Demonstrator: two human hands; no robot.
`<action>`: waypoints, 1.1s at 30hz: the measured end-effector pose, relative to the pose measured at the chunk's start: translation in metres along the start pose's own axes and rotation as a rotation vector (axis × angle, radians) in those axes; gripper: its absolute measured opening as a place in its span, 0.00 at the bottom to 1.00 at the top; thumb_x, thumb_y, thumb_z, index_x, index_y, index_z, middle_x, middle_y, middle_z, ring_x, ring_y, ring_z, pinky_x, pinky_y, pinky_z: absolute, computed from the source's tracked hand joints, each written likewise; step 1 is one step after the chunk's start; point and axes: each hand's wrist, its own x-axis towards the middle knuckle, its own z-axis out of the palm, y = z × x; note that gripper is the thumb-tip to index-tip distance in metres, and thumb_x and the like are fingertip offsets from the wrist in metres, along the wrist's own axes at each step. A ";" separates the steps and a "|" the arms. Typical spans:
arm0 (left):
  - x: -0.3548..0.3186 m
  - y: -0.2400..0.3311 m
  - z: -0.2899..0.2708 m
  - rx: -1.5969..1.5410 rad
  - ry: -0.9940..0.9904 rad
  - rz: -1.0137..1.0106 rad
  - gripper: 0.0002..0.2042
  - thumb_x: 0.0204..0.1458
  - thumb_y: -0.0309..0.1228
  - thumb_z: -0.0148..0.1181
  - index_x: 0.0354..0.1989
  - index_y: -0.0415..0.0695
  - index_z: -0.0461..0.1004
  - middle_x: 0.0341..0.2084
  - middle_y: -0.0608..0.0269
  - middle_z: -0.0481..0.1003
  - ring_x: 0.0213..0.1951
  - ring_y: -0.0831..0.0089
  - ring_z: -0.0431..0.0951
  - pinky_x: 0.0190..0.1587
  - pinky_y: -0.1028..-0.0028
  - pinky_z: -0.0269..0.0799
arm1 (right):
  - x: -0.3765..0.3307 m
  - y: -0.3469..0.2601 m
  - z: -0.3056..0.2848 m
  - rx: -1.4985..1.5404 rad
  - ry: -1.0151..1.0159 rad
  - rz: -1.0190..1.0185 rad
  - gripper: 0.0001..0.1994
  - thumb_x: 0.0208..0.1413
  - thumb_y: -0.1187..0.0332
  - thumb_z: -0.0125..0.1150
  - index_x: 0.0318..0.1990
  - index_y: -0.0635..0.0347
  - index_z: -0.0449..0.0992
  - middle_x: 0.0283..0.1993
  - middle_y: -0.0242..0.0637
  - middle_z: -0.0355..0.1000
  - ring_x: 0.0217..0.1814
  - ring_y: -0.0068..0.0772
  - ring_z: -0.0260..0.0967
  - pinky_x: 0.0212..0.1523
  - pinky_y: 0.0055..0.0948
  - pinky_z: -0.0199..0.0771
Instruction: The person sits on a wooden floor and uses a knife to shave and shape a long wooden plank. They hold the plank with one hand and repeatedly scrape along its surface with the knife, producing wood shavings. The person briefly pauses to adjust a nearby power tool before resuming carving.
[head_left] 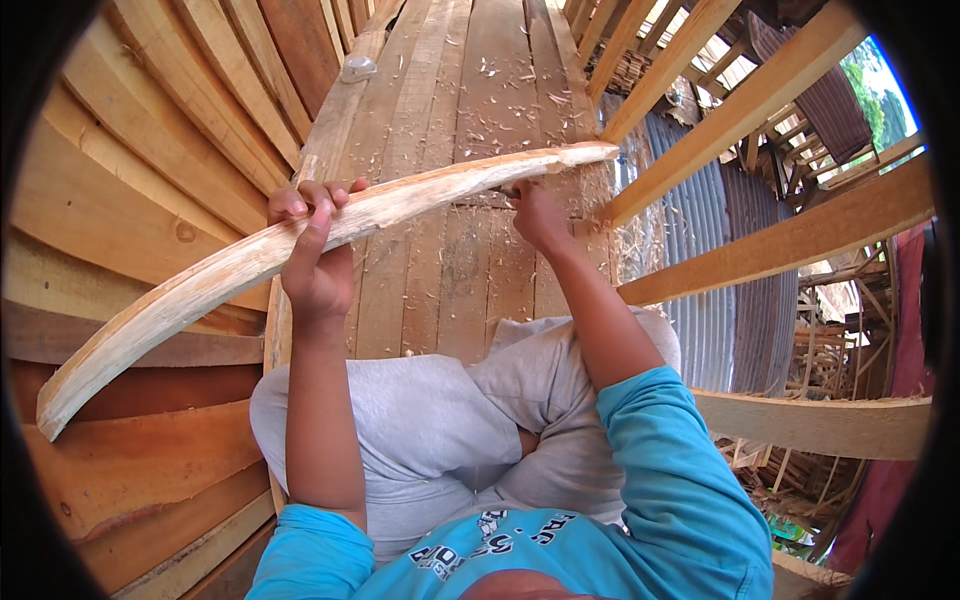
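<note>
Curved wood (400,202) rising left to right;
left hand (320,255) grips it; right hand (540,215) curled just below right end; contents unclear

A long, curved piece of pale wood (410,200), rough-hewn and streaked light brown along its upper edge, is held in the left hand (320,255). It slants from a broad, blunt end at lower left to a narrower, notched end at upper right, its bow arching away from the person.
</note>
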 end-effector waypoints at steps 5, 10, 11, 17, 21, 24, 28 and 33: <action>-0.002 0.003 -0.004 0.003 0.024 0.005 0.10 0.53 0.22 0.55 0.35 0.53 0.62 0.31 0.69 0.64 0.45 0.71 0.68 0.67 0.48 0.57 | -0.003 0.003 -0.007 0.359 -0.714 -0.289 0.11 0.50 0.71 0.69 0.42 0.61 0.80 0.38 0.49 0.79 0.41 0.46 0.77 0.44 0.40 0.74; -0.001 -0.001 -0.002 -0.010 0.005 -0.001 0.10 0.53 0.22 0.54 0.35 0.53 0.62 0.31 0.69 0.64 0.45 0.71 0.68 0.67 0.48 0.56 | -0.011 -0.001 0.022 0.200 -0.204 0.042 0.08 0.54 0.71 0.63 0.41 0.62 0.80 0.39 0.52 0.78 0.42 0.56 0.76 0.44 0.43 0.74; -0.001 -0.001 -0.001 -0.008 0.007 -0.006 0.10 0.53 0.22 0.54 0.35 0.53 0.62 0.31 0.69 0.64 0.45 0.71 0.68 0.67 0.48 0.56 | -0.003 0.003 0.022 0.215 -0.120 0.048 0.09 0.55 0.70 0.62 0.42 0.62 0.79 0.39 0.52 0.78 0.43 0.56 0.75 0.44 0.43 0.74; -0.001 0.001 -0.004 -0.035 0.024 0.009 0.11 0.52 0.20 0.56 0.36 0.52 0.63 0.31 0.67 0.65 0.44 0.70 0.69 0.65 0.49 0.59 | -0.002 0.007 0.011 0.282 -0.435 -0.222 0.13 0.57 0.73 0.57 0.49 0.62 0.75 0.41 0.53 0.77 0.45 0.58 0.74 0.45 0.46 0.73; -0.001 0.000 -0.006 -0.058 0.016 0.014 0.11 0.52 0.19 0.56 0.36 0.51 0.63 0.31 0.66 0.66 0.44 0.70 0.70 0.65 0.50 0.60 | -0.015 -0.023 0.013 0.166 -0.322 -0.191 0.12 0.59 0.71 0.55 0.50 0.61 0.75 0.44 0.53 0.76 0.48 0.57 0.73 0.47 0.48 0.72; 0.000 0.000 -0.001 0.005 -0.002 -0.002 0.10 0.52 0.22 0.55 0.36 0.53 0.62 0.32 0.69 0.65 0.46 0.71 0.68 0.67 0.50 0.57 | 0.006 -0.009 -0.001 0.089 -0.186 0.070 0.12 0.63 0.64 0.51 0.48 0.59 0.75 0.44 0.53 0.76 0.47 0.57 0.74 0.46 0.47 0.72; 0.000 0.001 -0.002 0.054 0.017 0.034 0.09 0.53 0.23 0.55 0.35 0.53 0.63 0.33 0.67 0.65 0.47 0.69 0.69 0.68 0.53 0.56 | 0.008 0.017 -0.032 0.021 -0.234 0.074 0.18 0.65 0.56 0.50 0.43 0.62 0.77 0.39 0.51 0.78 0.39 0.52 0.76 0.40 0.46 0.74; 0.003 -0.001 0.000 0.077 0.008 0.076 0.08 0.53 0.26 0.56 0.35 0.52 0.64 0.33 0.66 0.65 0.48 0.67 0.69 0.68 0.56 0.55 | 0.006 0.016 -0.071 0.040 -0.784 0.222 0.23 0.66 0.51 0.48 0.35 0.64 0.79 0.28 0.39 0.77 0.26 0.35 0.73 0.32 0.38 0.73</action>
